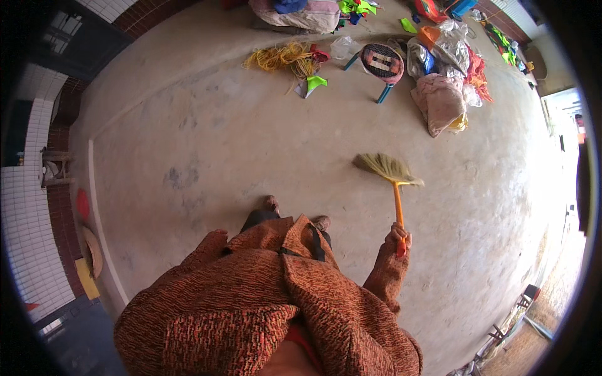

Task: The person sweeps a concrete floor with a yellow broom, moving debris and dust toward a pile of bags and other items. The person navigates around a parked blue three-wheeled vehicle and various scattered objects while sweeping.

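Head view, right hand: my right hand (397,239), right of centre in the frame, is wrapped tight around the low end of the broom's orange handle (397,210), fingers curled and pressed together about it; a fist this far down lets the head reach well out ahead of me.
Head view, broom: the broom (389,169) points up the frame, its straw head fanned out just above centre right, over or on the concrete floor (251,144); I cannot tell whether the bristles touch.
Head view, left hand: my left hand is hidden in the rust-coloured sleeve (207,247) at lower centre left, so I cannot tell whether it is spread or closed; it carries nothing visible.
Head view, feet: my shoes (271,203) show at centre, just above the coat.
Head view, surroundings: along the top edge lie a yellow rope bundle (279,57), a small stool with blue legs (381,64) and a heap of bags and cloth (442,81), well apart from the broom.
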A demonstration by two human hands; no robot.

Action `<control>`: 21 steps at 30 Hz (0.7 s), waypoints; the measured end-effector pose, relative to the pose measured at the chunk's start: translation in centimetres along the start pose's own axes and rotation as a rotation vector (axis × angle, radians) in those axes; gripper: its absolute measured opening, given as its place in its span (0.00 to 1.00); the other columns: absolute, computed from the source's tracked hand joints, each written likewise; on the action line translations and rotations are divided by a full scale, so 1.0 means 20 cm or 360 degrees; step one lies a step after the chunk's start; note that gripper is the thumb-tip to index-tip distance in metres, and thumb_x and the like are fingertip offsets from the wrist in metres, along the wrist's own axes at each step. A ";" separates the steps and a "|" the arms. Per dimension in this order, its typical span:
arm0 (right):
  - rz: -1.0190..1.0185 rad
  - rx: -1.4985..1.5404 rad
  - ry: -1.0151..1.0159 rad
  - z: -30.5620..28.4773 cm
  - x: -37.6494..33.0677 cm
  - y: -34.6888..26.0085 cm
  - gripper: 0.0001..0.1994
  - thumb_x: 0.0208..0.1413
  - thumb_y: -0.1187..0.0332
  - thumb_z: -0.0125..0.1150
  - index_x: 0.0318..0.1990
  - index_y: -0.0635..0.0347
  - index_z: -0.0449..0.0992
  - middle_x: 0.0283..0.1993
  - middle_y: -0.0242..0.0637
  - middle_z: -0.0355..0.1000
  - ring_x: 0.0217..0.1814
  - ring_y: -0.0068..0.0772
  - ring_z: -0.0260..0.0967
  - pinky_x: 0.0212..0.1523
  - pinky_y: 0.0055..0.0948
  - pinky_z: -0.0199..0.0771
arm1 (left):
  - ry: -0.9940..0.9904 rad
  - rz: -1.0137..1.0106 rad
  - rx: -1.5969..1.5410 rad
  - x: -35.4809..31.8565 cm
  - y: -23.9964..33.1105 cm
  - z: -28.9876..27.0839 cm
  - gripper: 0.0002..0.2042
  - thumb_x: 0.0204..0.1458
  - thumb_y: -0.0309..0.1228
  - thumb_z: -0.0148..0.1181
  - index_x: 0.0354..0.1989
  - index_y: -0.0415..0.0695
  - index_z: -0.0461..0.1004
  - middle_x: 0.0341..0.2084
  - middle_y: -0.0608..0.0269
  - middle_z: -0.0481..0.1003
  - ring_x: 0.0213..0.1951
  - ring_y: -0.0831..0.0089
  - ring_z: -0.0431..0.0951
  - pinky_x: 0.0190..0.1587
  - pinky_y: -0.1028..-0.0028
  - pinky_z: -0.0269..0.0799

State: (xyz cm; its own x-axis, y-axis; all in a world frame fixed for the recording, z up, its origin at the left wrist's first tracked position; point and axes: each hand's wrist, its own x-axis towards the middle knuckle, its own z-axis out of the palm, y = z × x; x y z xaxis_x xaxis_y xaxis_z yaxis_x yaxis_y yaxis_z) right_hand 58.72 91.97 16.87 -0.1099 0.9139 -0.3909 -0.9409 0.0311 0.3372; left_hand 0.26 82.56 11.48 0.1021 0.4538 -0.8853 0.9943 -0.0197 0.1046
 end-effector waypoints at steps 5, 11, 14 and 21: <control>0.0058 -0.0456 -0.0040 0.01 -0.14 0.24 0.18 0.38 0.77 0.45 0.42 0.68 0.59 0.24 0.34 0.57 0.19 0.19 0.58 0.19 0.20 0.61 | -0.0007 -0.0052 -0.0489 0.00 -0.02 0.04 0.16 0.49 0.33 0.45 0.45 0.40 0.60 0.39 0.61 0.65 0.41 0.72 0.66 0.38 0.75 0.65; 0.0145 -0.0270 0.0045 0.12 0.02 0.50 0.21 0.40 0.78 0.42 0.47 0.68 0.56 0.26 0.34 0.54 0.16 0.17 0.52 0.16 0.20 0.57 | 0.0009 -0.0169 -0.1292 -0.02 -0.06 0.12 0.17 0.49 0.34 0.45 0.46 0.40 0.59 0.40 0.60 0.65 0.42 0.71 0.65 0.39 0.74 0.64; 0.0401 -0.0147 -0.0008 0.10 0.29 0.50 0.21 0.40 0.77 0.41 0.47 0.69 0.55 0.26 0.34 0.55 0.16 0.17 0.52 0.15 0.19 0.56 | 0.0010 -0.0230 -0.1691 -0.03 -0.08 0.21 0.18 0.49 0.35 0.45 0.46 0.40 0.59 0.40 0.60 0.64 0.42 0.70 0.65 0.39 0.73 0.64; 0.0966 -0.0384 -0.0266 0.03 1.02 0.33 0.18 0.34 0.78 0.43 0.38 0.73 0.54 0.25 0.33 0.55 0.15 0.17 0.53 0.17 0.16 0.59 | -0.0085 -0.0339 -0.2277 -0.06 -0.08 0.32 0.19 0.49 0.36 0.45 0.47 0.40 0.58 0.42 0.59 0.63 0.43 0.70 0.64 0.40 0.72 0.63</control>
State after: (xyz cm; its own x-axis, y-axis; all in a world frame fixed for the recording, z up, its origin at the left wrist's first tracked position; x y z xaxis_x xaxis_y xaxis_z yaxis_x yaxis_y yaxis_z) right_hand 50.45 110.97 11.67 -0.6092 0.7915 -0.0482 -0.7752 -0.5816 0.2468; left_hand -1.17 76.23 9.48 -0.0083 0.3006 -0.9537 0.1124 0.9480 0.2978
